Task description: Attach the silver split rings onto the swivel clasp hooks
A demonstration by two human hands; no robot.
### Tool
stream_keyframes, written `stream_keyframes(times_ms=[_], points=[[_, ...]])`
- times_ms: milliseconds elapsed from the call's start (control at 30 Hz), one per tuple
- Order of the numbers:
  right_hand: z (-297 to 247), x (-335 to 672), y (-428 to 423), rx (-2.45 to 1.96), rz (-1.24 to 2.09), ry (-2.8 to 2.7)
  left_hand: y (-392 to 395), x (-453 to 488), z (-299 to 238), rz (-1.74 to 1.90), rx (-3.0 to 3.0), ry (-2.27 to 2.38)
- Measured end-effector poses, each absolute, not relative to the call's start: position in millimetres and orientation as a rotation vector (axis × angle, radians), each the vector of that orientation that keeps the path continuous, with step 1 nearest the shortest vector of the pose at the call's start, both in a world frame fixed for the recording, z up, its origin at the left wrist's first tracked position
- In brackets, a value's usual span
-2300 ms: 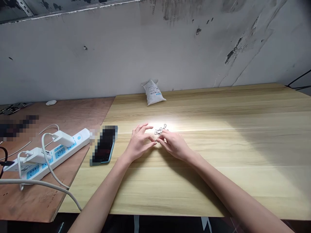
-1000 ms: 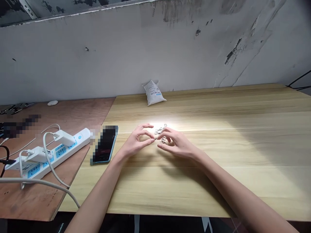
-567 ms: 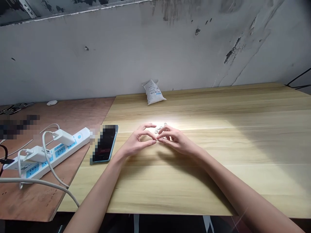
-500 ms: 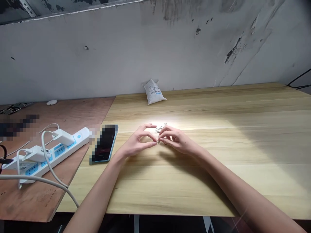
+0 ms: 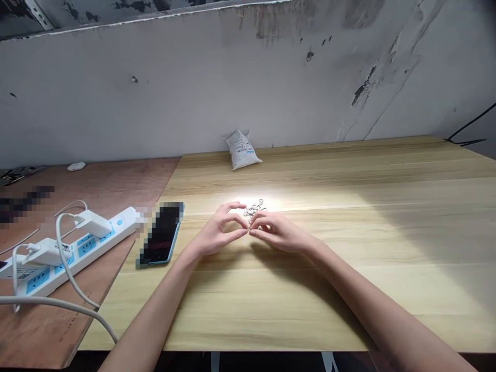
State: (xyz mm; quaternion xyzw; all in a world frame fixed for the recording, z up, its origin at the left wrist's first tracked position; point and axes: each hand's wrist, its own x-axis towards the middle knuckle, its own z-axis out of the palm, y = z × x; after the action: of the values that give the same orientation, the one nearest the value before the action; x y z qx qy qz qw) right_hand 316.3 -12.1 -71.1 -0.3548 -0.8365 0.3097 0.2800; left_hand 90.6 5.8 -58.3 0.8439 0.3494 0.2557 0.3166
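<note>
My left hand [image 5: 220,230] is over the wooden table, its thumb and index finger pinched at a tiny metal ring [image 5: 248,230] while the other fingers stay spread. Facing it, my right hand [image 5: 277,231] pinches the same spot with thumb and index finger, and the fingertips of both hands nearly meet there. Just behind the fingers lies a small cluster of linked or heaped metal rings [image 5: 253,210] on the lit wood. My right fingers hide part of it. The exact shape of the pinched piece is too small to make out.
A blue-edged phone [image 5: 165,237] lies left of my left hand. Farther left, a white power strip [image 5: 83,250] with plugs and pale cables rests on a reddish-brown board [image 5: 143,181]. A small white printed bag [image 5: 243,151] stands near the wall at the back of the wooden table [image 5: 349,206].
The view has shifted slightly. My hands have drawn closer together, and their fingertips now almost touch at the small ring. More of the ring cluster shows behind my right fingers.
</note>
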Motion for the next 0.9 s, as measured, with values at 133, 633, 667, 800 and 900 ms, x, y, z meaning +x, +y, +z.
stream_keyframes(times_ms=[133, 633, 667, 800, 900], points=[[-77.3, 311.9, -11.8, -1.001, 0.535, -2.353, 6.0, 91.9, -66.8, 0.64, 2.371, 0.889], [-81.2, 306.9, -14.2, -1.02, 0.24, -2.364, 6.9, 93.0, -67.0, 0.763, 2.451, 0.884], [-80.1, 307.0, -14.2, -1.019, 0.244, -2.359, 6.6, 93.2, -65.6, 0.774, 2.441, 0.879], [-67.2, 309.2, -14.4, -0.976, 0.476, -2.28, 5.6, 93.1, -59.0, 0.909, 2.306, 0.874], [-58.8, 311.3, -14.2, -0.94, 0.726, -2.208, 5.1, 93.1, -57.4, 0.951, 2.18, 0.852]])
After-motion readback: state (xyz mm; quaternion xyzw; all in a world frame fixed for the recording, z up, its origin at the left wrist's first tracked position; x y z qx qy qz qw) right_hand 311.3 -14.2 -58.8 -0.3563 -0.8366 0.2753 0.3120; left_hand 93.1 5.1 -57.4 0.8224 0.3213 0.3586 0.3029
